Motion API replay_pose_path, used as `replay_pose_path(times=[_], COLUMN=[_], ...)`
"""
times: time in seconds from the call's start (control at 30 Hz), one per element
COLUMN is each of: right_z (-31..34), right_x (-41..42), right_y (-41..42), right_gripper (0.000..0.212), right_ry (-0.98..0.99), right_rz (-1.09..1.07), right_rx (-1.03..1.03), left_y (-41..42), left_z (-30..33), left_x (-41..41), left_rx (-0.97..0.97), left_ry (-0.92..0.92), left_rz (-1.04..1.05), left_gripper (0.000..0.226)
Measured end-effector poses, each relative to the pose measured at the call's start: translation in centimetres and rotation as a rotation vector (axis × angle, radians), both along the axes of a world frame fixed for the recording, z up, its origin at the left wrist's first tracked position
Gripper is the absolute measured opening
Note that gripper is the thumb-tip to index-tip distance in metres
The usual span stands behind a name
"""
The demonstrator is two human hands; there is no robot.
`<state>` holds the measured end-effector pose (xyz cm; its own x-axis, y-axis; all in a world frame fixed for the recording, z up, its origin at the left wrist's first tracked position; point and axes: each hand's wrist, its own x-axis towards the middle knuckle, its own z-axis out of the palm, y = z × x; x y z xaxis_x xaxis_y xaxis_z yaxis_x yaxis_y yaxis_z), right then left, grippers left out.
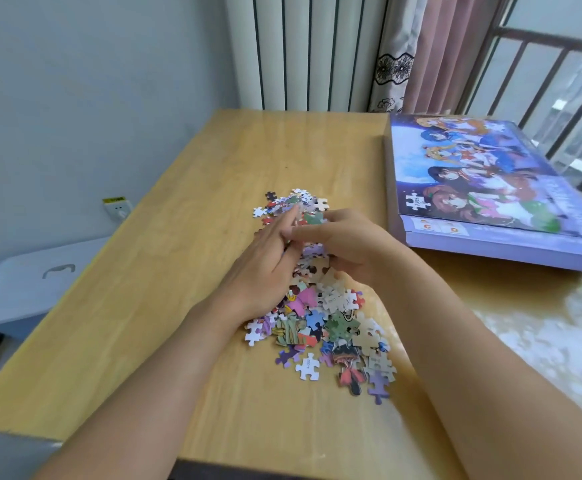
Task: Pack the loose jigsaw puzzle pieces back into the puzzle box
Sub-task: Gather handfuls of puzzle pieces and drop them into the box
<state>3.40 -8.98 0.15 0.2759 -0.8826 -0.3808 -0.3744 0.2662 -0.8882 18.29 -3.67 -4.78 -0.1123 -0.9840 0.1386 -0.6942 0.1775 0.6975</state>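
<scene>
The puzzle box [483, 188] lies to the right of the hands and a little beyond them, well apart from the pile, on the right part of the wooden table [192, 188]. Its illustrated lid is on, shifted a little off the base, so nothing inside it shows.

The loose puzzle pieces [320, 317] lie heaped on the table directly under and around both hands, spreading beyond the fingertips and back towards the wrists. The left hand [268, 261] rests on the left side of the heap with its fingers fairly straight and pointing away, pressed against the pieces. The right hand [348, 244] arches over the heap from the right with its fingers curled downwards around pieces; exactly how many it holds cannot be told. The two hands touch near the fingertips above the middle of the heap.

On the lid's near-left corner a white puzzle-shaped mark reads "Ages"; below it are panels lettered "C" and "D". Some upturned pieces carry print too small to read.
</scene>
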Motion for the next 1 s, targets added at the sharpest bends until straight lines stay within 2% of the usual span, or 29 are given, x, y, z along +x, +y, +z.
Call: replay_pose_path(times=[0.03,0.13,0.3,0.43,0.57,0.67,0.77,1.0], right_z=[-0.1,-0.7,-1.1,-0.1,0.3,0.1,-0.6,-1.6], right_x=[-0.1,-0.3,-0.6,-0.5,-0.3,-1.0,-2.1,-5.4], right_y=[-0.1,-0.3,-0.3,0.6,1.1,1.1,1.6,4.0], right_gripper=[0.059,0.083,0.074,0.093,0.075,0.08,0.076,0.036], right_ry=[-0.012,-0.093,-0.219,-0.092,-0.001,-0.016,-0.012,-0.219], right_rz=[-0.008,-0.048,-0.071,0.073,0.042,-0.052,-0.117,-0.239], right_rx=[0.025,0.063,0.099,0.066,-0.044,-0.149,-0.241,-0.213], left_y=[0.0,-0.4,-0.3,-0.1,0.3,0.5,0.6,1.1], left_z=[0.0,-0.1,-0.3,-0.3,-0.2,0.0,0.0,0.3], left_x=[-0.3,-0.7,-0.3,-0.5,-0.6,-0.2,0.0,-0.3], left_rx=[-0.013,-0.009,-0.016,-0.026,-0.065,-0.122,-0.143,-0.201], left_ry=[0.024,0.056,0.15,0.225,0.275,0.312,0.298,0.191], left_rz=[-0.003,0.033,0.072,0.015,-0.039,-0.01,0.027,0.044], left_gripper=[0.056,0.061,0.077,0.098,0.107,0.097,0.085,0.066])
